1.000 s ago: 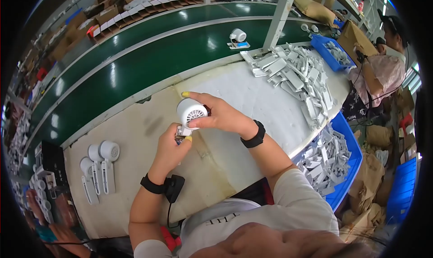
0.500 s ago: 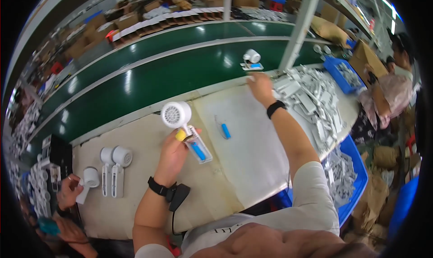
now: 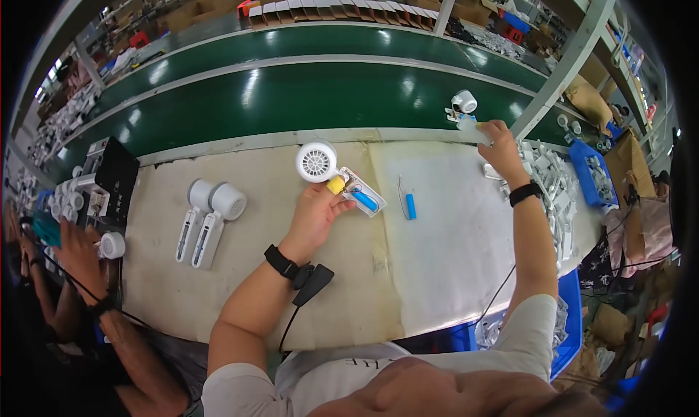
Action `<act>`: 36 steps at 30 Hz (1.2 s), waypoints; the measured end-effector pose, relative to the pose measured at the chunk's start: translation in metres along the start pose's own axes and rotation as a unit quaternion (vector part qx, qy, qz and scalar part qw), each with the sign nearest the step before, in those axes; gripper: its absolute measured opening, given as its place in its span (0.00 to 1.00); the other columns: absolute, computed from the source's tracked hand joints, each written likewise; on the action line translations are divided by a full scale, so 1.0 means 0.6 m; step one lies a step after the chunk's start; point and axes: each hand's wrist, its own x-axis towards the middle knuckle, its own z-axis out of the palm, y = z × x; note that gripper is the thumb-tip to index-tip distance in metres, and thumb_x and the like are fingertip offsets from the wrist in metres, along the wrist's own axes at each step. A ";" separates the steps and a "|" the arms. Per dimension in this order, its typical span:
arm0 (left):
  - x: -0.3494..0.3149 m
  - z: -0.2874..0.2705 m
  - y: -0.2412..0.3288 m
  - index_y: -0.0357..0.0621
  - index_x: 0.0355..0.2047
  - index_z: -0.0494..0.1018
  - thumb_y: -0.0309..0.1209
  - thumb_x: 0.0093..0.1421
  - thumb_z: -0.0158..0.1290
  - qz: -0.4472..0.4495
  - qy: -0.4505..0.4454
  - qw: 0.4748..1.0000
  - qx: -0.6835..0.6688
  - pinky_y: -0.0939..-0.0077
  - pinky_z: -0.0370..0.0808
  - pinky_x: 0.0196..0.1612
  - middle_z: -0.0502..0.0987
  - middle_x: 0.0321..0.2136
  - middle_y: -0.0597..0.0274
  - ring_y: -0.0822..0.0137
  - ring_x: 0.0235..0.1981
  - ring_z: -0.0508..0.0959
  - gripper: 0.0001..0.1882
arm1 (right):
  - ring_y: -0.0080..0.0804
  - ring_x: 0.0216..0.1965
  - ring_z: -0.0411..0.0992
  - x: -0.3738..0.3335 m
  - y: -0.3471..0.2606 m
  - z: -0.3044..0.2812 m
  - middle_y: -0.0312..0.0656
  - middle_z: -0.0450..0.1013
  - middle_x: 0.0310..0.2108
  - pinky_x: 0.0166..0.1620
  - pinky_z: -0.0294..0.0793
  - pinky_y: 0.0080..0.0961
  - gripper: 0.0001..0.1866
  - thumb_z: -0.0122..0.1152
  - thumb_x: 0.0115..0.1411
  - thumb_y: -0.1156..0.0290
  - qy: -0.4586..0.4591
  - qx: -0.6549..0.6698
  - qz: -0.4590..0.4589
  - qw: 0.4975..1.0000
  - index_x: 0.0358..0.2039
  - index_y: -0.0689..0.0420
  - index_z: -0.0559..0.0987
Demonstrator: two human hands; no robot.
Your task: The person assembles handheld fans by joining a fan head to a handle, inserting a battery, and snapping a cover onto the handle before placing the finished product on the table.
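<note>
My left hand grips a white handheld fan by its opened handle. A blue cylindrical battery and thin wires show inside that handle, with a yellow piece by my fingers. My right hand reaches to the belt's near edge, its fingers closed on a pale flat plastic piece. Just beyond it, a second white fan lies on the belt, partly hidden by that piece. Between my hands, a loose blue battery with wires lies on the table.
Two white fans lie on the table at left, near a black box and a co-worker's hand. White plastic parts are heaped at right, near a blue bin. A green conveyor belt runs behind; a metal post rises at right.
The view has swung left, so things sit further right. A pale flat piece now shows at my right fingertips, in front of the fan on the belt. My left hand keeps holding its fan.
</note>
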 end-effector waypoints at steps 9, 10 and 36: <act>-0.009 0.019 -0.005 0.37 0.47 0.68 0.32 0.61 0.48 0.029 0.011 0.999 0.024 0.77 0.75 0.39 0.74 0.43 0.58 0.70 0.41 0.75 0.15 | 0.44 0.35 0.68 -0.099 -0.122 -0.042 0.44 0.70 0.33 0.39 0.70 0.37 0.26 0.52 0.44 0.82 -0.272 -0.144 -0.216 0.926 0.47 0.55 0.71; -0.010 0.022 -0.004 0.37 0.47 0.67 0.31 0.61 0.48 0.038 0.008 0.999 0.030 0.77 0.75 0.39 0.73 0.44 0.58 0.69 0.41 0.75 0.16 | 0.44 0.36 0.68 -0.099 -0.139 -0.034 0.44 0.71 0.33 0.40 0.70 0.36 0.26 0.54 0.45 0.81 -0.285 -0.112 -0.218 0.927 0.49 0.55 0.70; -0.024 0.041 -0.002 0.38 0.48 0.68 0.28 0.61 0.47 0.122 -0.013 0.990 0.066 0.74 0.74 0.43 0.72 0.48 0.58 0.68 0.43 0.74 0.15 | 0.40 0.37 0.74 -0.173 -0.332 -0.004 0.45 0.61 0.57 0.34 0.76 0.26 0.18 0.66 0.40 0.76 -0.065 0.275 -0.270 0.920 0.33 0.55 0.72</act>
